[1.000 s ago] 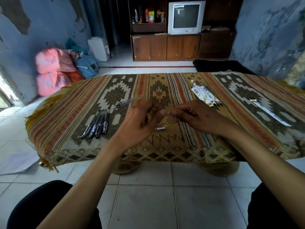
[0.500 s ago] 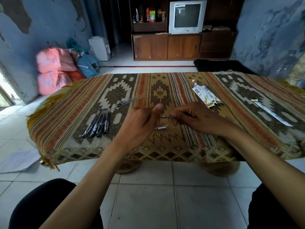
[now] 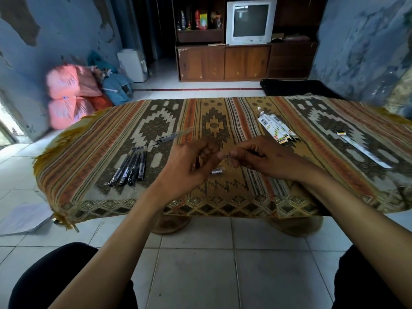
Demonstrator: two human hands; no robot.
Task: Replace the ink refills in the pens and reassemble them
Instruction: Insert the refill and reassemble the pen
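Slim clear plastic pen part (image 3: 227,157) at frame centre, pinched between left hand (image 3: 191,162) and right hand (image 3: 259,158) above the patterned woven-cloth counter (image 3: 245,190).

Between my left hand (image 3: 191,166) and right hand (image 3: 258,157), above the patterned cloth (image 3: 223,197): one small pen part (image 3: 227,156), pinched, too blurred to identify. Curled fingers hid most of what each hand held. Beyond the left hand on the cloth: one clear pen barrel (image 3: 171,137), smeared by blur. Refill packet (image 3: 276,128), right of the hands: print unreadable. My forearms and knees were cut off by the bottom edge.
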